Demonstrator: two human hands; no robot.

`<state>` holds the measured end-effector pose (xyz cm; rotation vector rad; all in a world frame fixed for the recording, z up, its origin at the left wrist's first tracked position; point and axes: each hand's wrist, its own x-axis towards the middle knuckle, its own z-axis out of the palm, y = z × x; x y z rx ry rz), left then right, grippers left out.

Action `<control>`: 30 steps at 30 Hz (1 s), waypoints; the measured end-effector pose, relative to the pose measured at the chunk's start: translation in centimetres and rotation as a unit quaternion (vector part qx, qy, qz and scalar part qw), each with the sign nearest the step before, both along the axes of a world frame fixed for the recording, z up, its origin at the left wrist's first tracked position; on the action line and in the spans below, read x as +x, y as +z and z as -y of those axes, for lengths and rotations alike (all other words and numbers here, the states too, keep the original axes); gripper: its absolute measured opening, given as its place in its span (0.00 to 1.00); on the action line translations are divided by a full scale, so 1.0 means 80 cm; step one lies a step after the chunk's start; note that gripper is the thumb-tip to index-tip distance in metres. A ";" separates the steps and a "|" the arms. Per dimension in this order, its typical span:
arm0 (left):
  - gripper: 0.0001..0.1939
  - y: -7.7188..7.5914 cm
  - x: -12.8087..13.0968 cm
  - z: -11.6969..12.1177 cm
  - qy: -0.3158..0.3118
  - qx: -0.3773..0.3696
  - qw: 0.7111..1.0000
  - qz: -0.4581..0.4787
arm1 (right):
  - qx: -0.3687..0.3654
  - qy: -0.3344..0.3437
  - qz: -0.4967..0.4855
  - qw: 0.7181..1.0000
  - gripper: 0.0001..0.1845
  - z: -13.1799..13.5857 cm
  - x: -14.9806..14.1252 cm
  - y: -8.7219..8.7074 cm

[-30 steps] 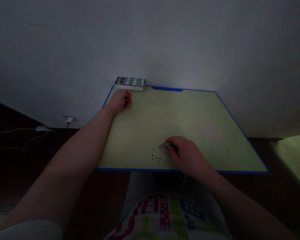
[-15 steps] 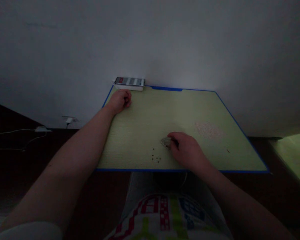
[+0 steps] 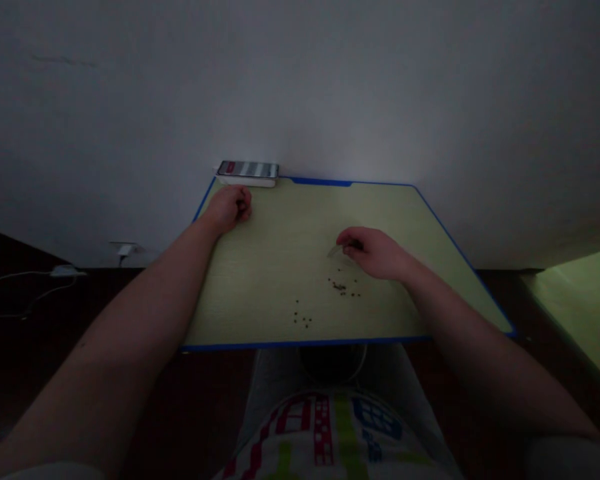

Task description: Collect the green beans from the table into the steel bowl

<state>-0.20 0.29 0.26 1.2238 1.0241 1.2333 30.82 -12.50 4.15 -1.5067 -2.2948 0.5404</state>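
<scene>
My right hand (image 3: pixel 375 252) is above the pale green tabletop (image 3: pixel 265 267), thumb and fingers closed on a thin, clear plastic piece (image 3: pixel 335 251). Its full shape cannot be made out. Just below it, small dark grains (image 3: pixel 339 287) lie in a loose cluster with several scattered around. A second sparse group of dark grains (image 3: pixel 304 319) lies nearer the front edge. At the far left, my left hand (image 3: pixel 229 208) rests on the tabletop with its fingers curled in. Whether anything is inside them is hidden.
A phone (image 3: pixel 249 169) with a lit screen lies on a white box (image 3: pixel 247 181) at the back left corner. Blue edging (image 3: pixel 325 181) runs around the tabletop, and a grey wall (image 3: pixel 310 87) stands behind it. A plug with a cable (image 3: pixel 124 250) is at the lower left.
My right hand has moved up and away from the front edge with the clear piece. The cluster of dark grains now shows; the pale grain patch is hidden behind my right arm. My left hand stays put.
</scene>
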 end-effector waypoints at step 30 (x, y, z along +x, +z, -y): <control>0.05 -0.004 -0.006 -0.006 0.000 0.003 1.000 -0.004 | -0.048 -0.076 0.062 0.994 0.14 0.103 0.041 -0.008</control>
